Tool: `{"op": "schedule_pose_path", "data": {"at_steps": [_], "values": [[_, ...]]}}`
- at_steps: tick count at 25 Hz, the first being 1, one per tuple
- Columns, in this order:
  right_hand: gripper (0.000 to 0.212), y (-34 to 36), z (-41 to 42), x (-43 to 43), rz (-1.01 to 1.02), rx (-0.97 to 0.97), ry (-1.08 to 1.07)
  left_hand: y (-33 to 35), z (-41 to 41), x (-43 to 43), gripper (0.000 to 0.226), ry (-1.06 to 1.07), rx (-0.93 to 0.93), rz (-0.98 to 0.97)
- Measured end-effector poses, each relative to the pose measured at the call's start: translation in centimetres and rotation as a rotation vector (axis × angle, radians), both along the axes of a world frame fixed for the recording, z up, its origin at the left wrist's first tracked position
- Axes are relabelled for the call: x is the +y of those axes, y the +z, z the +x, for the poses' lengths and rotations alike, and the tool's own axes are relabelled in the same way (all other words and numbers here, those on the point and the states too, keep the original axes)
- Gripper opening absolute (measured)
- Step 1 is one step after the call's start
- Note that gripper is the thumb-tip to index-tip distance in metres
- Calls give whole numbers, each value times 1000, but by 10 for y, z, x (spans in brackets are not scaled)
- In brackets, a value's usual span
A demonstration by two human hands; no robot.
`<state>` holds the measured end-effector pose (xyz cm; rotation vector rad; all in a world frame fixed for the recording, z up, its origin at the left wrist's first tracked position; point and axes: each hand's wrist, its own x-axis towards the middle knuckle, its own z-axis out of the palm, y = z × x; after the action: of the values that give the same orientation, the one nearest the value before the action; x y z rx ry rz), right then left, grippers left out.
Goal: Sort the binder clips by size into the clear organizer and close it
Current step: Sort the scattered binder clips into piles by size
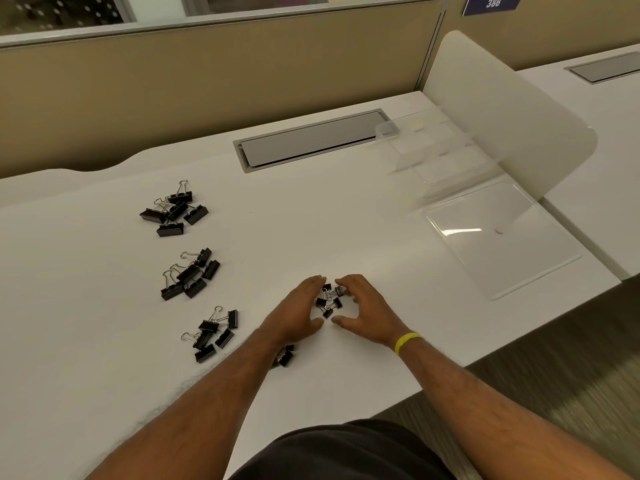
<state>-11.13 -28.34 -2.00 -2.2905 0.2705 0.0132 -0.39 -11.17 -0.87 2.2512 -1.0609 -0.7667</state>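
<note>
Left half of table (pixel 311 220): three heaps of black binder clips, far heap (pixel 175 209), middle heap (pixel 190 275), near heap (pixel 213 334). Centre, near the front edge: I see my left hand (pixel 298 311) and right hand (pixel 367 311), fingers loose and gripping nothing, cupped round the smallest clips (pixel 329 301). Open tabletop beyond. Far right corner: clear organizer (pixel 446 150), with its lid (pixel 502 237) lying open.

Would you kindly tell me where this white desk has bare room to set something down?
Free: the middle, between the grey cable hatch, the clear plastic organizer, left hand and right hand. Crowded: the left side, with three piles of black binder clips.
</note>
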Motion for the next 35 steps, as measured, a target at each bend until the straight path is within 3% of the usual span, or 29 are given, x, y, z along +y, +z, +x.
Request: {"op": "schedule_pose_path", "data": {"at_steps": [3,6,10,15,19,23,28,32,35], "values": [[71,12,13,-4,-50,192,72,5,8,-15,72,-38,-57,30],[57,14,21,-2,-88,202,57,7,5,-24,44,-64,-88,13],[53,12,21,-6,-96,188,38,4,5,-23,33,-63,-102,9],[46,14,16,-16,-46,168,29,4,16,-1,55,-31,-159,-13],[35,12,10,-12,-127,-22,-125,12,26,32,55,61,-300,-45],[28,14,23,5,-167,-112,-106,17,32,67,55,196,-423,-80],[52,23,51,36,-226,-86,49,21,37,109,71,332,-487,-10],[85,27,72,63,-359,19,245,16,31,144,92,379,-470,142],[95,23,81,81,-418,75,336,13,19,163,98,419,-459,197]]}}
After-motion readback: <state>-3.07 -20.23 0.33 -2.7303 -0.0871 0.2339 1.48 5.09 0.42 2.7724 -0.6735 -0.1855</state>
